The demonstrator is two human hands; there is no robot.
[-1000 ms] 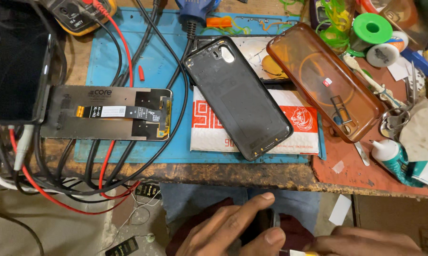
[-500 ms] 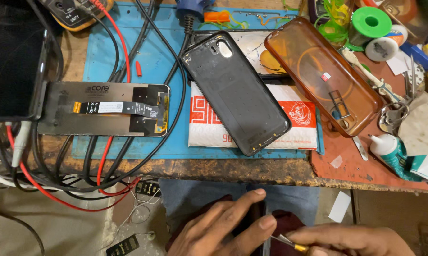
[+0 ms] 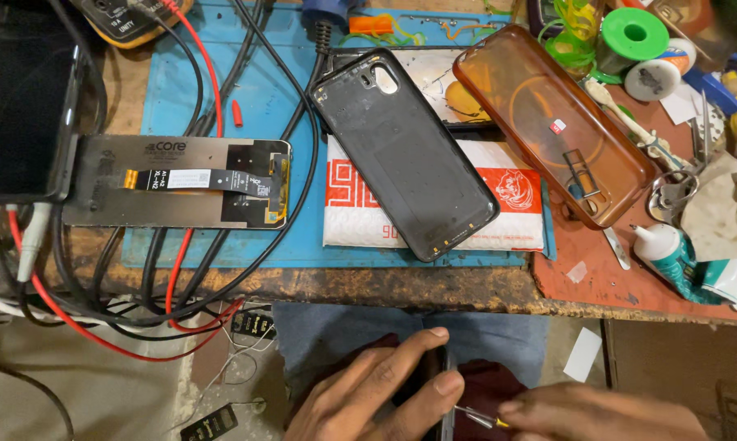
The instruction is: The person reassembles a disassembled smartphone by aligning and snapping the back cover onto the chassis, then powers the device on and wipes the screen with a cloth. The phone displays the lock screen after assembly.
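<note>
Nearest, below the bench edge over the lap, the left hand [image 3: 368, 392] wraps thumb and fingers round a dark slim phone body [image 3: 435, 384] held edge-on, gripping it firmly; the right hand [image 3: 605, 412] pinches a thin metal-tipped tool with a yellow collar [image 3: 479, 418], its point almost touching the lower edge of the phone; a second ago the right hand lay lower and farther right with no tool showing, and half a second ago the tip had only begun to appear; since then it has come in toward the left thumb, so the work looks to have passed from getting ready to actually working on the edge of the device; the hold seems set, and fine aim of the tip is what counts now.

Beyond the hands, the worn wooden bench edge [image 3: 401, 286] carries a blue work mat [image 3: 270, 114]; on it, a flat silvery display panel with an orange flex ribbon [image 3: 181, 184] lies to the left amid black and red cables [image 3: 173, 269]; in the middle, a black plastic phone back cover [image 3: 405, 155] rests slanted on a white and red padded envelope [image 3: 515, 212]; to the right lies a translucent amber phone case [image 3: 556, 122]; none of these has moved on the bench, only the view has shifted a little.

Farthest, a green spool [image 3: 634, 34] stands at the top right.
</note>
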